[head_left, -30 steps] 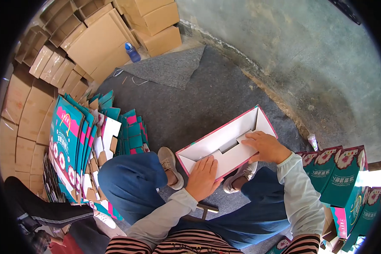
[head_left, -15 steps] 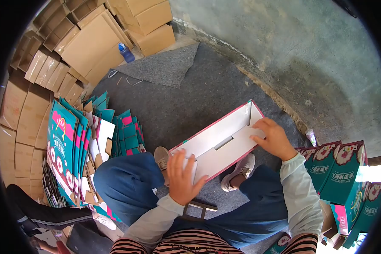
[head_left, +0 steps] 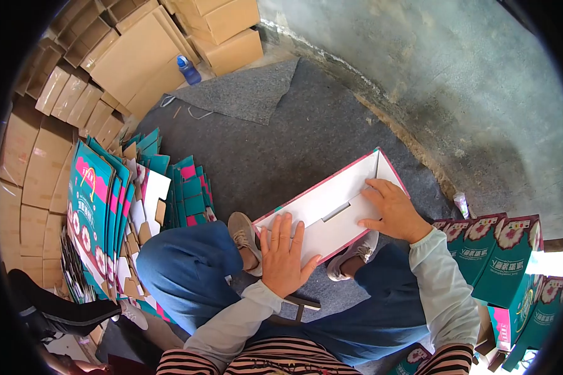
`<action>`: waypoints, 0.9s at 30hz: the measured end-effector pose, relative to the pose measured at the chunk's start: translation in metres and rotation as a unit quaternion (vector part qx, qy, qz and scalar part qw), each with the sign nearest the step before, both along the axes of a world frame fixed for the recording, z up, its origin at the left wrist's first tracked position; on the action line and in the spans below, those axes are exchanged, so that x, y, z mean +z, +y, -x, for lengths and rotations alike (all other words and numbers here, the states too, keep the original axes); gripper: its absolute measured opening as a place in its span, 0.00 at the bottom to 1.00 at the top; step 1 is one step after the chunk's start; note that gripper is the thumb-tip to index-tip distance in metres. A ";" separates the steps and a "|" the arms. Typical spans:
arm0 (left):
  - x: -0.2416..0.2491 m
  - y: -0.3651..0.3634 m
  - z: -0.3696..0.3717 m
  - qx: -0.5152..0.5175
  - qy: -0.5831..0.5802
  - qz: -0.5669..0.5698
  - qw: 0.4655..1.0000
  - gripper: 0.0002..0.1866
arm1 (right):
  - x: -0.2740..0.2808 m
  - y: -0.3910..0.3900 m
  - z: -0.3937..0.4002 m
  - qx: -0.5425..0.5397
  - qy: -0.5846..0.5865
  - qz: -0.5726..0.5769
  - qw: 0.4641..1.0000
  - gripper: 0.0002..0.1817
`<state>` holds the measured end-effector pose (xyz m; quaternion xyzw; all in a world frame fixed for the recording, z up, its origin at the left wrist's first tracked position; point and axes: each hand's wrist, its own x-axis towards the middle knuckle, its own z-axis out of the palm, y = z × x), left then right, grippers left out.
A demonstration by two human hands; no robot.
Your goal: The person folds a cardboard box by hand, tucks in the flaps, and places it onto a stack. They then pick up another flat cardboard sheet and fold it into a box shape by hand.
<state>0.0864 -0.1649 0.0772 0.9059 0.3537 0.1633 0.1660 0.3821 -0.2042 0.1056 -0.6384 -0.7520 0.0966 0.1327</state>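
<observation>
An open cardboard box [head_left: 322, 189], white inside with dark pink edges, rests between my knees. Its white flaps lie folded inward and leave a small slot near the middle. My left hand [head_left: 283, 253] is spread on the left flap, its fingers stretched and the thumb by the near edge. On the right flap lies my right hand [head_left: 391, 211], fingers extended and thumb apart. Neither hand grips anything. The flap parts under the palms are hidden.
Flat teal and pink cartons [head_left: 94, 200] are stacked at my left. Made-up teal boxes [head_left: 500, 259] stand at my right. Brown cartons [head_left: 137, 62] line the back left, near a blue bottle [head_left: 189, 70]. A concrete wall [head_left: 431, 75] bounds the right. Another person's leg [head_left: 62, 312] shows lower left.
My right hand has shifted inward from the box's right end, and its curled fingers now lie flat on the flap. My left hand has moved slightly right. The flaps sit lower.
</observation>
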 end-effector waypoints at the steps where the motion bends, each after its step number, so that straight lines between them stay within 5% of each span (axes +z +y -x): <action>1: 0.002 0.000 0.002 0.011 -0.022 -0.005 1.000 0.38 | 0.002 0.001 -0.002 -0.016 0.007 -0.023 1.000 0.30; 5: -0.027 0.019 0.025 0.202 -0.228 0.062 0.950 0.36 | 0.000 0.010 -0.029 -0.184 0.107 -0.088 0.973 0.25; 8: -0.088 0.056 0.063 0.266 -0.415 0.468 0.733 0.42 | -0.037 0.006 -0.064 -0.311 0.241 -0.057 0.917 0.23; 11: -0.098 0.063 0.062 0.340 -0.319 0.678 0.568 0.48 | -0.051 0.005 -0.073 -0.355 0.399 0.049 0.844 0.29; 14: -0.054 0.053 0.030 0.342 -0.302 0.724 0.518 0.48 | -0.048 0.009 -0.068 -0.376 0.469 0.139 0.787 0.36; 17: -0.094 0.054 0.041 0.290 -0.303 0.782 0.461 0.42 | -0.057 0.009 -0.082 -0.390 0.501 0.177 0.752 0.37; 20: -0.078 0.050 0.042 0.257 -0.286 0.805 0.451 0.38 | -0.048 0.011 -0.075 -0.391 0.624 0.208 0.644 0.37; 22: -0.072 0.049 0.040 0.207 -0.317 0.787 0.487 0.33 | -0.060 0.006 -0.090 -0.362 0.649 0.198 0.640 0.36; 25: -0.061 0.058 0.036 0.113 -0.438 0.668 0.590 0.38 | -0.042 -0.006 -0.096 -0.344 0.673 0.197 0.625 0.34; 27: -0.050 0.063 0.037 0.064 -0.418 0.512 0.748 0.40 | -0.057 -0.018 -0.112 -0.248 0.715 0.199 0.623 0.37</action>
